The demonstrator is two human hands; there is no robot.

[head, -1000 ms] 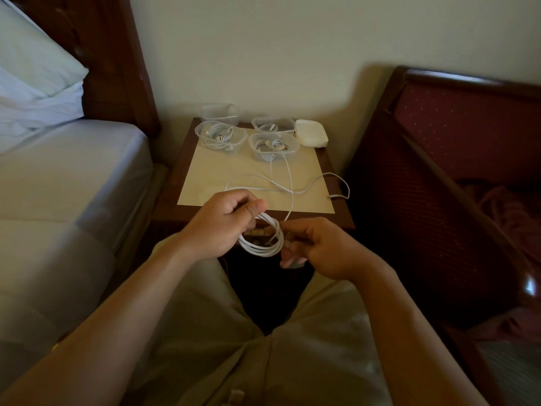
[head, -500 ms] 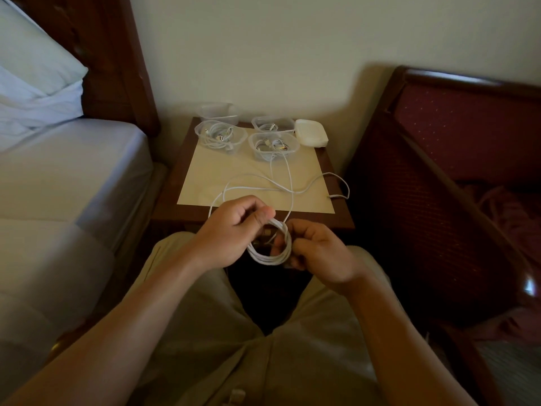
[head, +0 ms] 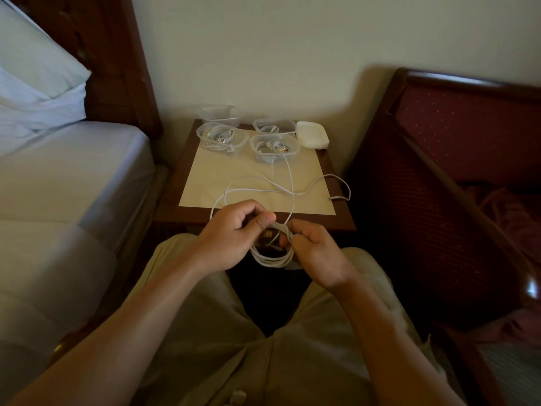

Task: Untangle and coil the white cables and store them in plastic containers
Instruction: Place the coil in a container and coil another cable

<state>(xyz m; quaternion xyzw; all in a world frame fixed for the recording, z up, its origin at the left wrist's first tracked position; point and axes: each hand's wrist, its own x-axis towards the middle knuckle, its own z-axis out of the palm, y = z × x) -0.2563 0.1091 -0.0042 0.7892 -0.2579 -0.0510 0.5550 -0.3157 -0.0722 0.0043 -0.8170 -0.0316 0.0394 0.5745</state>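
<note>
Above the lap, left hand [head: 234, 232] and right hand [head: 314, 253] both pinch the white cable [head: 270, 259] coil; its slack trails onto the table [head: 181, 200]. Light, limp, springy: best pinched where loops cross.

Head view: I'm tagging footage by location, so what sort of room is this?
Most likely a bedroom, perhaps a hotel room: a made bed with a pillow on the left, a small wooden nightstand against the wall, and a red upholstered chair on the right.
</note>
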